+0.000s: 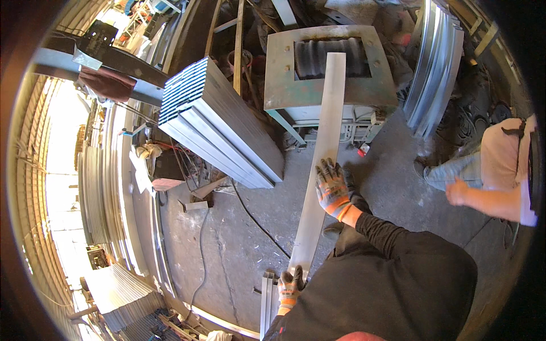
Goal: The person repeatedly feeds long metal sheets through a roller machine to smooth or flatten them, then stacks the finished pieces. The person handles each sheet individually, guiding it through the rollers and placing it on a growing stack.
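A long flat silver metal bar (318,170) runs from low in front of me to the far side. Its far end rests over the opening of a worn green-grey machine (358,94), where a dark ribbed drum (359,63) shows. My right hand (331,186), in a grey and orange work glove, lies flat on the bar about midway, fingers stretched out. At the near end my left hand (289,288), gloved alike, is closed round the bar. Beside that hand, slim silver metal profiles (269,301) stand close together.
Left of the machine rises a tall stack of silver metal profiles (227,131). More long profiles (435,62) lean at the far right. A person (495,176) stands at the right with one arm reaching inward. A black cable (250,213) crosses the concrete floor (227,250).
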Demonstrator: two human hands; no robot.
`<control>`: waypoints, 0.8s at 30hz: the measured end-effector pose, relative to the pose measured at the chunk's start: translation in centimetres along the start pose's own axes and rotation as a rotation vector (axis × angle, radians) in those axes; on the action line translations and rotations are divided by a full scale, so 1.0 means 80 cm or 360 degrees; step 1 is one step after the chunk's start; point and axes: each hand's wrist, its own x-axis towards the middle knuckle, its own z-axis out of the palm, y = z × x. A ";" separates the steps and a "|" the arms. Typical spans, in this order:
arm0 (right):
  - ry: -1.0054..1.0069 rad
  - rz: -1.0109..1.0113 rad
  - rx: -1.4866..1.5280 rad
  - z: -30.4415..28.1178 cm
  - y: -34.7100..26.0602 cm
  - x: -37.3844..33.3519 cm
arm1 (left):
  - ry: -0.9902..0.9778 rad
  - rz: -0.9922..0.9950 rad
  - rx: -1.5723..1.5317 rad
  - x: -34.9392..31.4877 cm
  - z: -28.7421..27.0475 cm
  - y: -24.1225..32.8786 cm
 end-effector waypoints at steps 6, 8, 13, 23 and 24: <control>0.0693 -0.0238 0.0030 -0.032 0.109 0.194 | -0.0174 0.0402 -0.0894 0.181 -0.014 0.143; 0.0573 -0.0036 0.0025 -0.043 0.156 0.296 | -0.0437 0.0266 -0.1531 0.290 -0.008 0.216; 0.0674 0.0076 -0.0517 -0.083 0.264 0.510 | -0.0843 0.0188 -0.2174 0.490 -0.031 0.334; 0.0692 0.0007 -0.0023 -0.024 0.216 0.377 | -0.0853 0.0138 -0.2033 0.377 0.003 0.235; 0.0827 -0.0025 0.0092 -0.017 0.190 0.333 | -0.0825 0.0129 -0.1983 0.342 0.005 0.209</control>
